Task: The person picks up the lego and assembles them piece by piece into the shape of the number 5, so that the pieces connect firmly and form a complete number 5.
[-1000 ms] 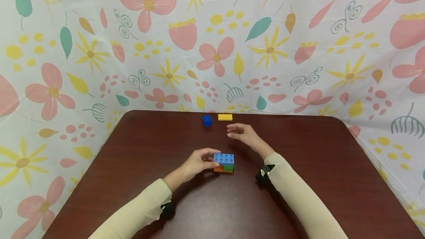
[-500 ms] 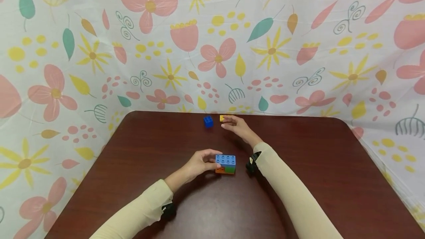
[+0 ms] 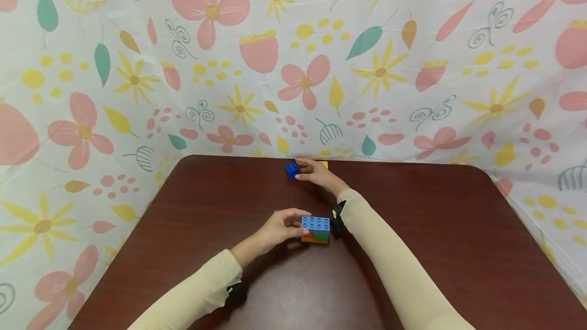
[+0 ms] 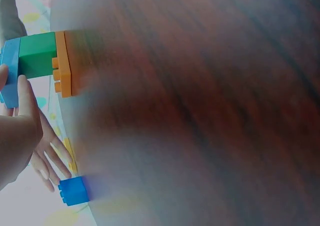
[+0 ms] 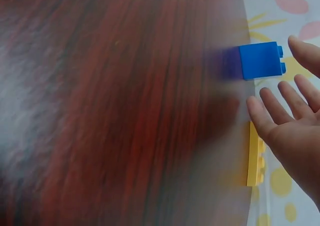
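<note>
My left hand [image 3: 274,229] pinches the left end of a small block stack between thumb and fingers. On top of the stack lies a light blue eight-stud brick [image 3: 316,223], above a green brick [image 4: 39,55] and a thin orange plate [image 4: 63,68], some of whose studs are uncovered. Farther back, my right hand [image 3: 319,176] has spread fingers with nothing between them. Its fingertips are right beside a dark blue four-stud brick [image 5: 261,60]. A flat yellow brick [image 5: 253,158] lies just behind this hand, partly hidden by it in the head view.
The dark brown table [image 3: 220,192] has a rounded far edge, and both loose bricks lie near it. Behind hangs a white cloth [image 3: 302,24] printed with flowers and leaves. A dark camera is strapped at each wrist.
My right hand has moved left and away from me, passing in front of the yellow brick to the dark blue one. The left hand keeps its hold on the stack.
</note>
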### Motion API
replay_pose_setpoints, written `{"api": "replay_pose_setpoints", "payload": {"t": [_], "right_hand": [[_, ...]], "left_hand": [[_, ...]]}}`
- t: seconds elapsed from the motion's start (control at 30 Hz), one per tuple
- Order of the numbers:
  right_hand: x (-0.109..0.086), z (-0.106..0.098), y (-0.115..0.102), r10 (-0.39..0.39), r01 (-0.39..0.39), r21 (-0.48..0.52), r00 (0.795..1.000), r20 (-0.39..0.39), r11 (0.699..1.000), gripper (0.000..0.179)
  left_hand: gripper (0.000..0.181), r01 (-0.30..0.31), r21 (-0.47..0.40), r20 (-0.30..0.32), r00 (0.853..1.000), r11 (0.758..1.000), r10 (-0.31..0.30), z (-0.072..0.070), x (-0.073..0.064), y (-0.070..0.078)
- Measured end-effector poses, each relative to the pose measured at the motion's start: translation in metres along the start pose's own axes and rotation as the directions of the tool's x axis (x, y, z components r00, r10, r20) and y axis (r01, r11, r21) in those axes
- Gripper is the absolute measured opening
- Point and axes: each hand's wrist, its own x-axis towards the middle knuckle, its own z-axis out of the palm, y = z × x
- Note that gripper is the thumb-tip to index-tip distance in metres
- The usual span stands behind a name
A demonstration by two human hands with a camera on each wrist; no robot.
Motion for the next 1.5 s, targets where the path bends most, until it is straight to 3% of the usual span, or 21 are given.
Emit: {"api": "replay_pose_setpoints", "payload": {"t": [0.23,0.37,0.6,0.87,1.1,1.33,1.5], "right_hand": [[0.008,0.005,-0.002,0.036,-0.035,-0.039,0.999,0.015,0.999,0.064],[0.01,0.006,-0.004,0.024,-0.022,-0.042,0.999,0.037,0.999,0.062],[0.006,0.004,-0.012,0.04,-0.039,-0.019,0.999,0.009,0.999,0.052],[0.008,0.008,-0.004,0.049,-0.049,-0.058,0.999,-0.011,0.997,0.052],[0.005,0.012,-0.001,0.112,-0.114,-0.087,0.993,-0.028,0.99,0.049],[0.005,0.015,-0.001,0.133,-0.139,-0.078,0.988,-0.074,0.987,0.048],[0.007,0.015,-0.001,0.142,-0.15,-0.081,0.985,-0.096,0.985,0.047]], "left_hand": [[0.039,-0.014,0.0,0.011,1.0,1.0,0.014,0.004,-0.006,0.013],[0.038,-0.005,0.001,-0.002,1.0,1.0,0.005,0.002,-0.002,0.005],[0.038,-0.006,0.027,-0.011,1.0,1.0,0.006,-0.004,0.002,-0.007],[0.039,0.005,0.013,-0.005,1.0,1.0,-0.005,-0.003,-0.002,0.0],[0.037,0.0,0.022,0.006,1.0,1.0,0.0,0.001,-0.009,0.013],[0.037,-0.007,0.016,0.005,1.0,1.0,0.007,-0.002,-0.002,-0.003],[0.037,-0.016,0.026,0.004,1.0,1.0,0.016,-0.003,0.001,-0.006]]}}
